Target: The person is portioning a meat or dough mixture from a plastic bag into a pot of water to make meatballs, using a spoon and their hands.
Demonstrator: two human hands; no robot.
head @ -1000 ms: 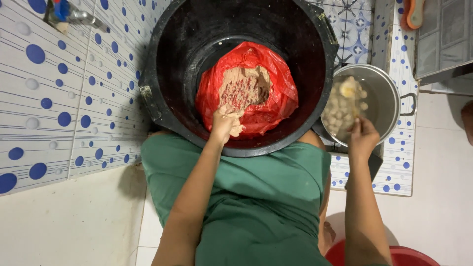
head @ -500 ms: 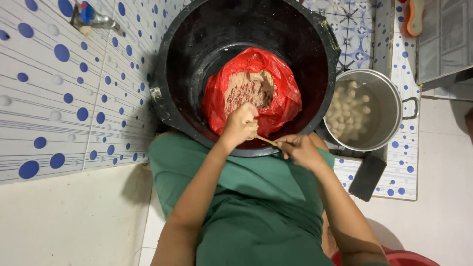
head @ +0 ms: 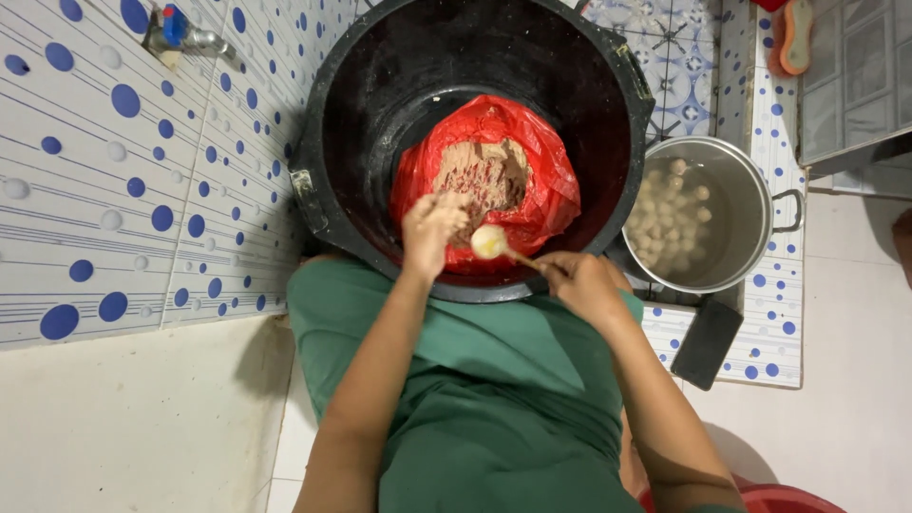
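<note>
A tiled floor, white with blue dots, is seen at the right, with patterned blue tiles further up. On it a large black tub is set, and just beside it, to the right, a metal pot is stood (pale round balls are seen in its water). A flat black object is laid below the pot. A red basin is partly seen at the lower edge.

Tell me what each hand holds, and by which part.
Right hand holds a spoon by its handle end. Left hand is closed; what it holds cannot be told.
</note>
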